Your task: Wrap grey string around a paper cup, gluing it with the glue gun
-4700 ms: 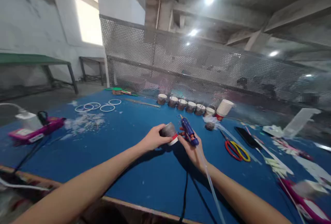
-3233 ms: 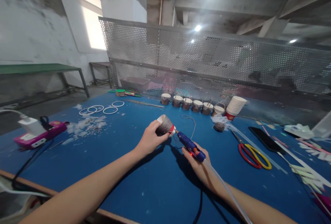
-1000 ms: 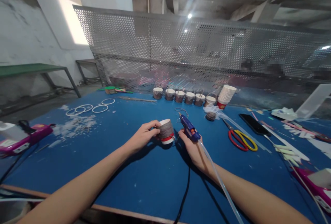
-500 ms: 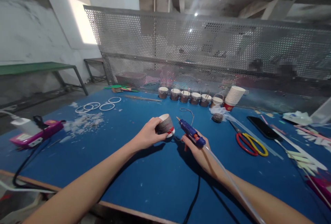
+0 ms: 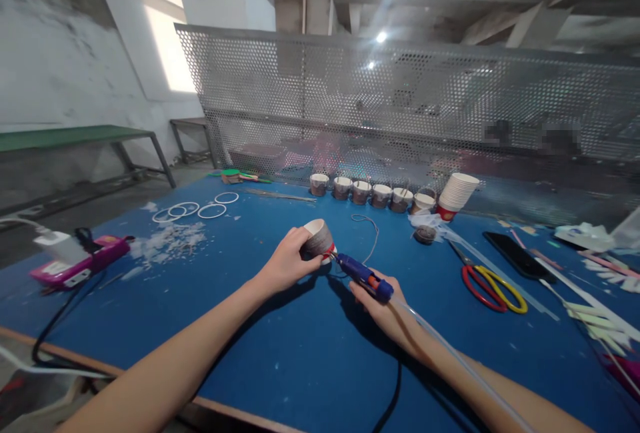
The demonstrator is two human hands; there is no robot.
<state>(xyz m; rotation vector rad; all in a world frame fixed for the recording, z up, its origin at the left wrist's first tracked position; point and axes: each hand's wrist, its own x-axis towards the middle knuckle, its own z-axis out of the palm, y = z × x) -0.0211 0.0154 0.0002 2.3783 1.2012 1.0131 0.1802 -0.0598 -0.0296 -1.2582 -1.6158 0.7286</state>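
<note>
My left hand (image 5: 289,258) is closed around a small paper cup (image 5: 319,239), tilted on its side. Grey cord covers much of the cup's wall, and a red and white band shows near its base. In my right hand (image 5: 383,299) is a blue glue gun (image 5: 364,275), its nozzle at the red band, touching or very close to it. A clear glue stick (image 5: 435,331) trails from the gun's back end. Grey cord (image 5: 373,226) lies in a loose curve on the table behind the gun.
Several wrapped cups (image 5: 361,193) line the back beside a leaning cup stack (image 5: 457,196). Scissors (image 5: 493,288), a phone (image 5: 517,256) and a cord ball (image 5: 425,235) lie right. White rings (image 5: 213,211), scraps and a purple power strip (image 5: 83,265) sit left on the blue table (image 5: 280,379).
The glue gun's nozzle has moved left and down to the cup's red band. My left hand still holds the cup in about the same place. The view has shifted slightly.
</note>
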